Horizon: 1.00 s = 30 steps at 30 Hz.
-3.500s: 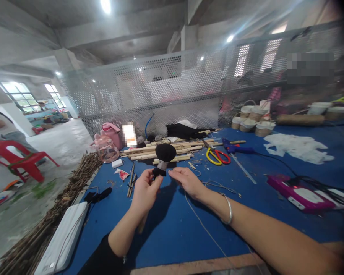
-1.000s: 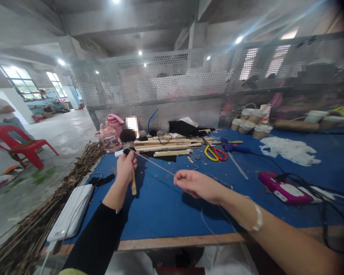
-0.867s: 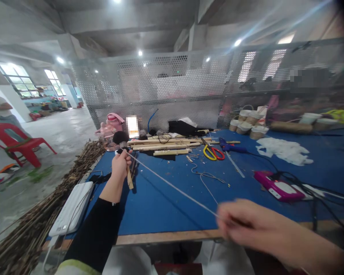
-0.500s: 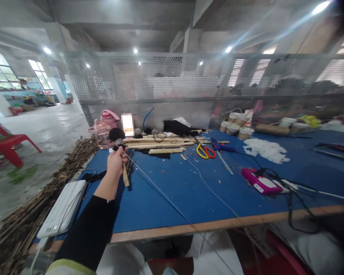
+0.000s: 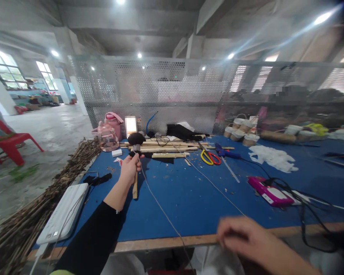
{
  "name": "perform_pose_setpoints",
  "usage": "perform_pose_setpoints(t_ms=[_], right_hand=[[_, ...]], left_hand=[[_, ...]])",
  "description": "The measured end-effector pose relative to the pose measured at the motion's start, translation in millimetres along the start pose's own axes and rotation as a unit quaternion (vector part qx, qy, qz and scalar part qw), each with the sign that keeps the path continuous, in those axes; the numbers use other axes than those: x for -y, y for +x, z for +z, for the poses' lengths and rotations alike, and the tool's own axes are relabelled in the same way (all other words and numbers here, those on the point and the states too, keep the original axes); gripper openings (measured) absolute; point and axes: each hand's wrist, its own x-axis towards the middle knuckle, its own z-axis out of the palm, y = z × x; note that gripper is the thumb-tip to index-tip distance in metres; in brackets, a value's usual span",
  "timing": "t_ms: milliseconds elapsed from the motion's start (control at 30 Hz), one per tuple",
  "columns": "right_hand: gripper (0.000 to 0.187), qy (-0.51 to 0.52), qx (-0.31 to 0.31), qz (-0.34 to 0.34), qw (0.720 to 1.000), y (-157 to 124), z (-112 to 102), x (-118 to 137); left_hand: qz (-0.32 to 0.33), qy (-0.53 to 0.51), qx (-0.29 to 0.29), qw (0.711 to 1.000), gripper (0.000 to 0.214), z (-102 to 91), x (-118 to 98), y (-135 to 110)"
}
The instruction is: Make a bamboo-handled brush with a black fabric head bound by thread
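Observation:
My left hand (image 5: 129,168) is closed around a short wooden stick (image 5: 135,187) topped by a round black ball (image 5: 135,139) with a grey band under it. From these fingers a thin grey cord (image 5: 160,208) runs slack down over the table's front edge. My right hand (image 5: 240,235) is low at the front edge, smeared by motion. Its fingers look bent, but whether they hold anything does not show. Beyond the left hand, several peeled wooden sticks (image 5: 172,148) lie side by side. Scissors (image 5: 208,157) with yellow and red handles lie to their right.
On the blue table (image 5: 174,191) are a blue glue gun (image 5: 229,153), a magenta device (image 5: 269,192) with black cables, white cloth (image 5: 273,158) and a white power bank (image 5: 64,212). Pink bottles (image 5: 108,135) stand back left. A bundle of twigs (image 5: 60,175) lines the left side.
My left hand has moved slightly right with the stick, and the cord, earlier straight and taut, now sags. My right hand has come into view at the lower right.

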Motion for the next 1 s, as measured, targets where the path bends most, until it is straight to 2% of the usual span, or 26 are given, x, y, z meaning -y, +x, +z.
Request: perform_pose_setpoints(t_ms=[33, 100, 133, 200, 267, 367, 433, 533, 700, 767, 900, 1000], right_hand=[[0.026, -0.007, -0.011, -0.014, 1.000, 29, -12, 1], [0.025, -0.034, -0.077, -0.028, 0.996, 93, -35, 0], [0.023, -0.051, -0.114, -0.014, 0.992, 124, -43, -2], [0.014, -0.121, -0.184, 0.055, 0.974, 177, -54, -9], [0.013, -0.142, -0.212, 0.085, 0.963, 213, -57, -14], [0.021, -0.132, -0.218, 0.105, 0.961, 237, -58, -15], [0.025, -0.105, -0.219, 0.107, 0.964, 243, -62, -9], [0.022, -0.031, -0.220, 0.089, 0.971, 246, -79, 14], [0.018, 0.113, -0.235, -0.005, 0.965, 232, -127, 84], [0.017, 0.253, -0.227, -0.113, 0.933, 216, -143, 115], [0.022, 0.279, -0.250, -0.193, 0.907, 178, -167, 164], [0.023, 0.279, -0.277, -0.255, 0.883, 147, -178, 185]], left_hand=[[0.001, 0.002, 0.003, 1.000, 0.029, 0.5, 2, -1], [0.001, 0.004, 0.006, 1.000, 0.030, 0.7, 4, -1], [0.000, 0.003, 0.007, 1.000, 0.031, 0.5, 5, -1], [-0.001, 0.002, 0.006, 1.000, 0.033, -0.3, 6, 0], [0.000, 0.000, 0.005, 1.000, 0.034, -1.3, 7, 1], [0.001, -0.001, 0.004, 1.000, 0.033, -2.7, 7, 2], [0.001, -0.001, 0.002, 1.000, 0.032, -3.5, 7, 3], [-0.004, 0.005, 0.000, 1.000, 0.032, -4.0, 9, 4], [-0.019, 0.017, 0.005, 1.000, 0.034, -3.9, 10, 4], [-0.020, 0.019, 0.005, 1.000, 0.034, -3.9, 10, 3], [-0.020, 0.023, 0.004, 1.000, 0.034, -4.4, 10, 2], [-0.021, 0.023, 0.004, 1.000, 0.033, -4.9, 9, 2]])
